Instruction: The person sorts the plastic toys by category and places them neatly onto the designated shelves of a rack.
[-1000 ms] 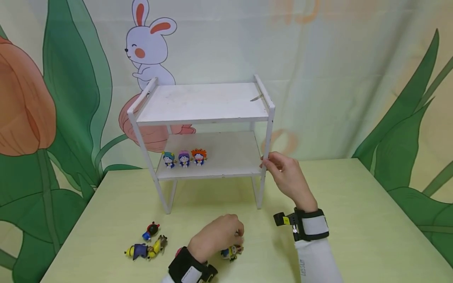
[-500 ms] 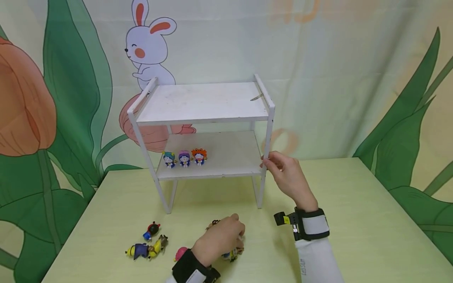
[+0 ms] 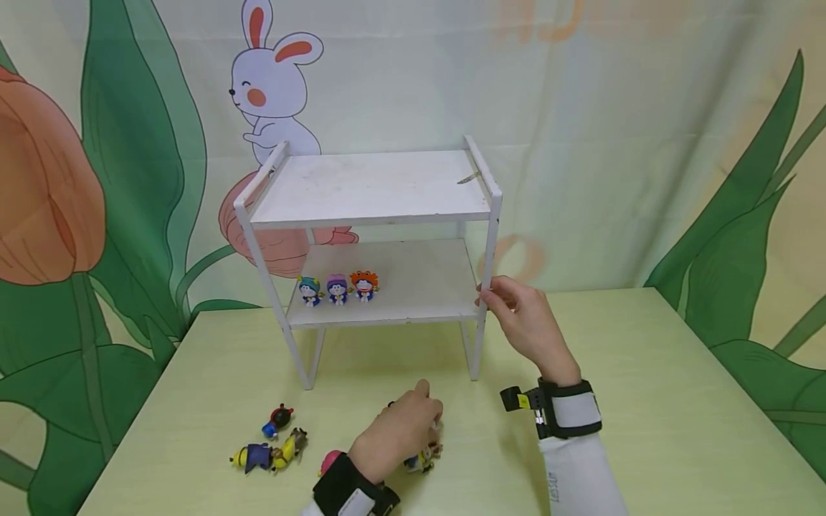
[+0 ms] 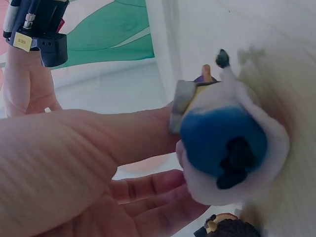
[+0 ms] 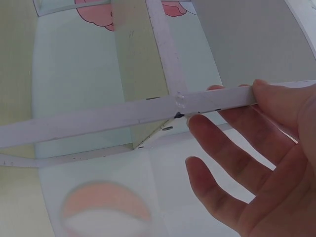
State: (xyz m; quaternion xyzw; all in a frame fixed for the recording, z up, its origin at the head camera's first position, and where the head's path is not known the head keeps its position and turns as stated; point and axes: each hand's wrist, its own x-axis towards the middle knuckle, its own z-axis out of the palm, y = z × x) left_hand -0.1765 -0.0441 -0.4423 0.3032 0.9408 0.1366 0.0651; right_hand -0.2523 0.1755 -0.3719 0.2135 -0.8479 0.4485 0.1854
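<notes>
My left hand [image 3: 399,431] is low over the front of the table. In the left wrist view its thumb and fingers hold a small toy figurine [image 4: 224,140], pale with a blue, dark-marked part facing the camera; the head view mostly hides it. Beneath the hand lies another figurine [image 3: 419,459], partly covered. My right hand [image 3: 524,322] pinches the right front leg of a white two-tier shelf [image 3: 374,188], the leg [image 5: 98,116] also crossing the right wrist view. Three figurines stand in a row on the lower tier: green-hatted [image 3: 310,291], purple-hatted [image 3: 338,289] and orange-topped [image 3: 364,286].
Left of my left hand lie a red-and-blue figurine [image 3: 277,421], a yellow-and-blue one [image 3: 250,456] and a yellow-and-brown one [image 3: 290,450]. A pink round thing [image 3: 330,461] shows beside the left wrist. A printed curtain [image 3: 600,158] hangs behind the table [image 3: 671,401].
My left hand has shifted slightly right and away from the front edge, uncovering the pink thing by the wrist. My right hand and the shelf stay where they were.
</notes>
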